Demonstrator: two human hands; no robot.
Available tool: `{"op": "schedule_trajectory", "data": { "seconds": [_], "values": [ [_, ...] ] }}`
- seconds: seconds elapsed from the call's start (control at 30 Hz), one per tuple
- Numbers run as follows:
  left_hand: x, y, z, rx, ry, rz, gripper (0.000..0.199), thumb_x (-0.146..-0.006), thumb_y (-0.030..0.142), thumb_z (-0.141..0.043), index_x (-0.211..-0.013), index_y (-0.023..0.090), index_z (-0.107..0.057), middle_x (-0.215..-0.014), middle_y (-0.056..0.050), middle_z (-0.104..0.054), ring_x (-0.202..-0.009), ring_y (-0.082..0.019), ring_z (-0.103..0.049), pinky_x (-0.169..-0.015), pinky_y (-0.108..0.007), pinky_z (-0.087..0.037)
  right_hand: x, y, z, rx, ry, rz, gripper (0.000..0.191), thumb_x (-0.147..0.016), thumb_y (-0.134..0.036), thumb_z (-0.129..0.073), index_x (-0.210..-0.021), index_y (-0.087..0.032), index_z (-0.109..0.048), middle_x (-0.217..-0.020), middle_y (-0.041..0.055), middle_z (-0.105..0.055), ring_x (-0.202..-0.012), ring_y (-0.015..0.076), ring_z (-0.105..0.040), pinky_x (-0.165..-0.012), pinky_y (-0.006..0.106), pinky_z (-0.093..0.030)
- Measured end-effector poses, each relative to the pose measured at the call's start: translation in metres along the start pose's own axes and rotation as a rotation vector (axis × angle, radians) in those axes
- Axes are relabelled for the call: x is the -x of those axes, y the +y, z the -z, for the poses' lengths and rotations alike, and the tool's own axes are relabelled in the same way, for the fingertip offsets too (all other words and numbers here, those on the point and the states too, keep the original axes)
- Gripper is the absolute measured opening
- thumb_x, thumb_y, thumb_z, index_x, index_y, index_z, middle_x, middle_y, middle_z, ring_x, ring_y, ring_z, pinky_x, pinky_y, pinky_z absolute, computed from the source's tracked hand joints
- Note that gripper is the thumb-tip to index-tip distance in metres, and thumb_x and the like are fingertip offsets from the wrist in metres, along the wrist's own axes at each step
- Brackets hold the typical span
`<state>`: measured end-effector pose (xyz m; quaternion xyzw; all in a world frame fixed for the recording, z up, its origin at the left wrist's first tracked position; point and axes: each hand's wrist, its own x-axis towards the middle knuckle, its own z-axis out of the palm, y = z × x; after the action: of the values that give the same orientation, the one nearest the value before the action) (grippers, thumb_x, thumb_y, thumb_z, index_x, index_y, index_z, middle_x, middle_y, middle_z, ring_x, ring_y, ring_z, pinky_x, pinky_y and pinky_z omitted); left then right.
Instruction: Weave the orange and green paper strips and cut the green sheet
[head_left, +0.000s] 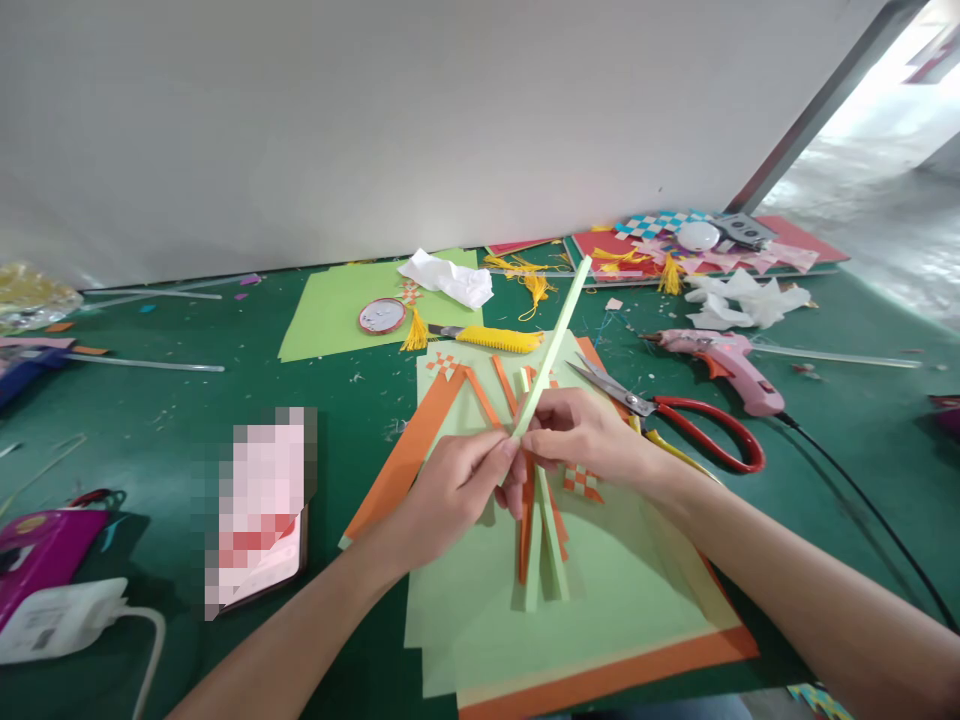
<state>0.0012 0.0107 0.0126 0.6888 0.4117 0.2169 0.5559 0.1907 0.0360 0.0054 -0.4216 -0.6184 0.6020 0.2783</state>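
A long light green paper strip (556, 345) slants up and away between my two hands. My left hand (466, 478) pinches its near end between thumb and fingers. Just beside it, my right hand (574, 432) grips the same strip, fingers curled. Below my hands, more green strips (553, 540) and orange strips (523, 545) lie on a stack of light green paper sheets (637, 610). A small orange-and-white woven checkered piece (581, 482) rests by my right wrist. Folded orange paper (409, 455) lies left of my left hand.
Red-handled scissors (697, 415) and a pink glue gun (724, 365) with a black cord lie to the right. A yellow utility knife (499, 338) is behind my hands. At left are a phone (262, 510) and a white charger (67, 620). A pale wall (375, 120) stands behind.
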Motion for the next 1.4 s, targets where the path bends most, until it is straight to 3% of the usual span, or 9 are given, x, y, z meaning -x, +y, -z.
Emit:
{"op": "schedule_trajectory", "data": {
  "seconds": [0.23,0.4,0.6,1.03,1.4],
  "values": [
    [0.001,0.000,0.001,-0.026,-0.021,0.013,0.039,-0.102,0.035,-0.032,-0.073,0.018,-0.052,-0.065,0.000,-0.063,-0.063,-0.013,-0.058,-0.062,-0.024,-0.041,0.002,-0.005,0.006,-0.029,0.055,-0.003,0.008,-0.077,-0.020,-0.056,-0.071,-0.016,-0.059,-0.053,-0.0040,-0.050,-0.049,0.0081,-0.041,-0.046,0.024,-0.029],
    [-0.001,-0.001,-0.001,-0.034,0.020,-0.012,0.040,-0.102,0.035,-0.033,-0.072,0.017,-0.052,-0.065,0.000,-0.062,-0.063,-0.012,-0.057,-0.062,-0.024,-0.040,0.003,-0.006,0.007,-0.036,0.012,-0.026,0.022,-0.081,-0.036,-0.063,-0.073,-0.016,-0.059,-0.056,-0.0016,-0.056,-0.049,0.0091,-0.045,-0.044,0.024,-0.030],
    [-0.001,-0.003,-0.002,-0.040,0.022,-0.014,0.032,-0.100,0.038,-0.037,-0.085,0.017,-0.057,-0.068,0.000,-0.063,-0.063,-0.013,-0.058,-0.060,-0.024,-0.042,0.001,-0.001,0.001,-0.067,0.015,-0.005,0.033,-0.082,-0.044,-0.066,-0.070,-0.014,-0.063,-0.058,0.0008,-0.058,-0.049,0.0078,-0.044,-0.044,0.023,-0.030],
    [-0.002,-0.007,-0.004,0.012,0.017,0.002,0.032,-0.100,0.034,-0.036,-0.083,0.017,-0.056,-0.067,-0.001,-0.064,-0.062,-0.013,-0.059,-0.061,-0.024,-0.045,-0.002,0.004,-0.004,-0.158,0.008,0.031,0.034,-0.078,-0.045,-0.069,-0.069,-0.013,-0.063,-0.060,0.0032,-0.062,-0.050,0.0094,-0.049,-0.046,0.024,-0.037],
    [0.000,-0.003,-0.002,0.062,-0.018,0.048,0.035,-0.101,0.036,-0.035,-0.081,0.016,-0.055,-0.065,-0.001,-0.065,-0.063,-0.013,-0.061,-0.062,-0.025,-0.042,-0.001,0.004,-0.005,-0.151,0.028,0.019,0.036,-0.077,-0.047,-0.070,-0.065,-0.013,-0.064,-0.058,0.0029,-0.061,-0.050,0.0092,-0.047,-0.045,0.024,-0.034]
  ]
}}
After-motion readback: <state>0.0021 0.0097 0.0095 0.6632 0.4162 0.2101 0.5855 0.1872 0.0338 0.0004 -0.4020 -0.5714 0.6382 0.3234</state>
